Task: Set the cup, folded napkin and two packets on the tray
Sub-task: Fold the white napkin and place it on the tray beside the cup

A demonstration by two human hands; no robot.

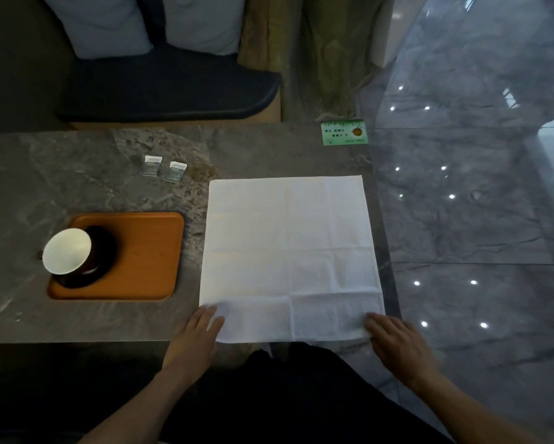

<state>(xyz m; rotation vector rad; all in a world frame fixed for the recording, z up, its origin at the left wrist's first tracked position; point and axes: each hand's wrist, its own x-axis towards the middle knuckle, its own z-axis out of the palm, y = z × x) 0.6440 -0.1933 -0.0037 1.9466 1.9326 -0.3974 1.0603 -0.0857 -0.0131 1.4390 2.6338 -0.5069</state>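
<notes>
The fingers [213,315] of the left hand [198,334] lie loosely spread on the near left corner of the napkin [288,251], and those of the right hand [397,341] curl over its near right corner, pinching the cloth, which lies unfolded and flat on the right part of the bench [77,187], its near edge hanging just over the front. Left of the napkin, the orange tray [154,251] holds a white cup [66,250] on a dark saucer [99,261] at its left end. Beyond the tray, two packets [163,170] lie side by side on the bench, their print too small to read.
</notes>
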